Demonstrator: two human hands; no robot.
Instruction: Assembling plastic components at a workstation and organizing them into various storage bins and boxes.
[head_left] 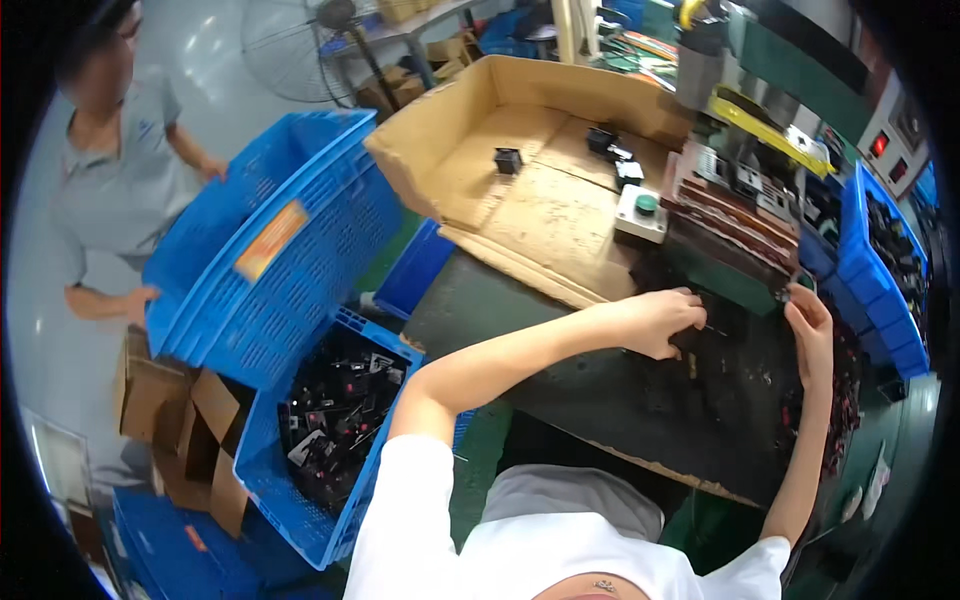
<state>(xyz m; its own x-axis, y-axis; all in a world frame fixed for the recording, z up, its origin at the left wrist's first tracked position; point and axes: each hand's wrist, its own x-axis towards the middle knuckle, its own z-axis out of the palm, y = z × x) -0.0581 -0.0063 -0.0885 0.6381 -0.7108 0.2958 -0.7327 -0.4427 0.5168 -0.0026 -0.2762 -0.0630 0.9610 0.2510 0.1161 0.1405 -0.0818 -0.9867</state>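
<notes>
My left hand [660, 322] hovers low over the dark worktable [560, 350] with its fingers curled together. A thin dark piece seems to show at its fingertips, too small to name. Further right, my right hand [808, 325] is pinched at the front right corner of the machine's brown layered fixture [735, 220]. A small shiny bit shows at its fingertips; I cannot make out what it is. A white control box with a green button [646, 205] sits just beyond my left hand, beside the fixture.
A cut-open cardboard box [470, 215] holds several black parts [508, 160]. At left, a person [125, 190] grips stacked blue crates [290, 250], above a blue crate of black parts [335, 420]. Another blue crate [880, 260] of dark parts stands at right.
</notes>
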